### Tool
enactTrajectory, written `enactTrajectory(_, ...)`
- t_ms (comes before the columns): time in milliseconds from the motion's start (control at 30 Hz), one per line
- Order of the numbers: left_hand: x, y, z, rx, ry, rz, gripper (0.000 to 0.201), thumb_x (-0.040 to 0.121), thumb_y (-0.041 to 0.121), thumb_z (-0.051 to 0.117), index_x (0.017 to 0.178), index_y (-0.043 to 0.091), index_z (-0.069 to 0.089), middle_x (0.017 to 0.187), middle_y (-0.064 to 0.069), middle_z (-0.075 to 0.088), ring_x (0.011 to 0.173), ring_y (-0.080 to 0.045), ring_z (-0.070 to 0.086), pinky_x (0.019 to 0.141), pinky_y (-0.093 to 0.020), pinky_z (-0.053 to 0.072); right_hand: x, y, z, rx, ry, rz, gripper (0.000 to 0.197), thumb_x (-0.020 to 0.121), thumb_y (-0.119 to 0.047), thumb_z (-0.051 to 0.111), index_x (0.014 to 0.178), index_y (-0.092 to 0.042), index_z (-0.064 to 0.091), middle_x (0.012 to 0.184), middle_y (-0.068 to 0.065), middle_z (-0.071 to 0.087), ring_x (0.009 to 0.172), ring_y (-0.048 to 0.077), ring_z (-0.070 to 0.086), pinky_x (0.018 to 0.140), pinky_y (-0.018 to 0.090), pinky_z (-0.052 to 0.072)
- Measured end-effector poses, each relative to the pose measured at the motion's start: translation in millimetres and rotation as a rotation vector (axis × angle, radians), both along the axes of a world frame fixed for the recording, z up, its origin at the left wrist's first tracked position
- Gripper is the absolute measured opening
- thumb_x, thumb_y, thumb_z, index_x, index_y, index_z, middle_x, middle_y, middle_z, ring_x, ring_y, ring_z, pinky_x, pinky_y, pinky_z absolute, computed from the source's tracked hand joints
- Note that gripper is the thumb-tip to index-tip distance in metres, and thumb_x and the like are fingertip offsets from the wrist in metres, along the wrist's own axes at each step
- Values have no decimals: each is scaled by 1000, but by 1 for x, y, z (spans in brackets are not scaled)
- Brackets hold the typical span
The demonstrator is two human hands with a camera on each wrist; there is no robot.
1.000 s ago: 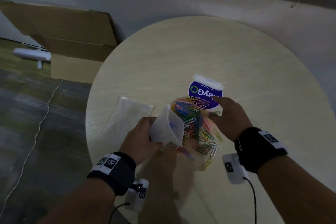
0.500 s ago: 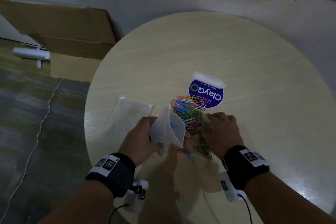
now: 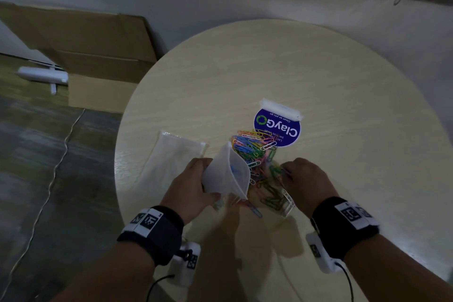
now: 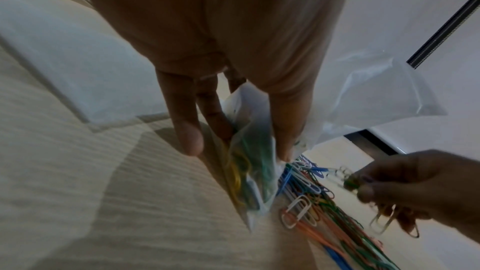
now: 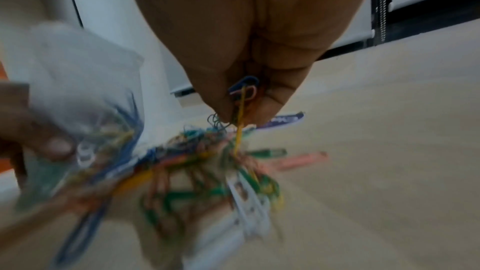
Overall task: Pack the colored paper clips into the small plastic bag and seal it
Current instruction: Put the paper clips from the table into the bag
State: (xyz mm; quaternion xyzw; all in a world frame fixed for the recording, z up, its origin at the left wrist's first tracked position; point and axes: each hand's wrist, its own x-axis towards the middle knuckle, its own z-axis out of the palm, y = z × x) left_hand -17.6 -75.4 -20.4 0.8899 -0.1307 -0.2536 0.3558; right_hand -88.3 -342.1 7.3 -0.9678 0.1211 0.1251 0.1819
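Gripping bag (image 3: pixel 226 176): left hand (image 3: pixel 188 189) unchanged | right hand (image 3: pixel 304 184) now lifts pinched clips (image 4: pixel 350 180)

A round, pale wood-grain table (image 3: pixel 343 76) carries a heap of colored paper clips (image 3: pixel 255 152) near its front edge. Just beyond the heap lies a blue round label (image 3: pixel 282 130) (white print, partly under the clips). A flat clear plastic bag (image 3: pixel 171 157) lies to the left.

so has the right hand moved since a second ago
Yes. The right hand has pulled back from the ClayGo label toward the person, along the paper clips, and now pinches a few.
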Motion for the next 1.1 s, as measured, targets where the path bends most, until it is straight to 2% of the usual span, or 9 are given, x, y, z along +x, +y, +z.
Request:
enactTrajectory(267, -1, -3, 3, -41, 4, 13, 69, 64, 44, 86, 116, 53, 41, 119, 17, 57, 105, -15, 63, 85, -43, 56, 16, 25, 89, 176, -182, 106, 9, 81, -22, 66, 87, -16, 70, 81, 6, 73, 77, 23, 65, 66, 37, 48)
enactTrajectory(400, -2, -2, 2, -125, -6, 37, 72, 61, 51, 86, 122, 44, 49, 120, 17, 58, 108, -16, 64, 88, -47, 56, 36, 49, 92, 288, -127, 115, 6, 78, -19, 66, 85, -20, 66, 82, 2, 72, 80, 22, 64, 63, 29, 39)
enactTrajectory(567, -3, 0, -1, -147, -22, 18, 68, 62, 43, 86, 122, 40, 54, 119, 10, 59, 107, -22, 64, 88, -51, 55, 47, 63, 92, 272, -113, 215, 19, 84, -27, 63, 88, -10, 70, 87, 6, 72, 85, 23, 64, 77, 37, 46)
enactTrajectory(667, -1, -1, 1, -89, -16, 35, 66, 61, 39, 87, 115, 46, 50, 118, 14, 57, 105, -18, 63, 88, -42, 54, 41, 47, 89, 539, -152, -38, 17, 88, -22, 62, 101, -20, 73, 91, -10, 72, 84, 8, 66, 83, 24, 51)
enactTrajectory(733, 0, -2, 2, -48, -16, 29, 69, 61, 37, 86, 114, 49, 44, 117, 16, 56, 103, -14, 62, 85, -37, 53, 32, 29, 77, 743, -147, -269, 17, 85, -16, 66, 97, -25, 74, 90, -9, 75, 83, 13, 70, 83, 36, 58)
enactTrajectory(833, 0, -2, 3, -32, -1, 19, 69, 66, 35, 87, 117, 49, 41, 120, 15, 55, 103, -14, 60, 84, -37, 54, 10, 0, 45, 527, -90, -386, 15, 77, -25, 72, 92, -25, 71, 82, -3, 74, 83, 19, 70, 80, 37, 56)
enactTrajectory(933, -1, -1, 3, -30, 0, 18, 66, 71, 30, 84, 118, 48, 41, 124, 12, 55, 103, -18, 61, 83, -43, 55, -28, -8, 14, 152, 200, -285, 49, 66, -46, 76, 103, -19, 58, 96, 4, 62, 92, 26, 62, 78, 32, 47)
enactTrajectory(1000, -1, -1, 3, -35, -10, 23, 67, 70, 28, 83, 116, 51, 40, 122, 11, 56, 100, -18, 62, 83, -43, 55, -48, 1, -2, 128, 318, -233, 60, 63, -43, 77, 109, -15, 51, 104, 8, 52, 98, 32, 58, 80, 36, 48)
enactTrajectory(1100, -1, -1, 3, -34, -20, 25, 68, 69, 27, 83, 113, 54, 39, 121, 9, 57, 97, -18, 63, 83, -43, 55, -52, 12, -18, 161, 211, -248, 45, 72, -32, 72, 109, -14, 52, 107, 10, 54, 99, 34, 58, 80, 37, 47)
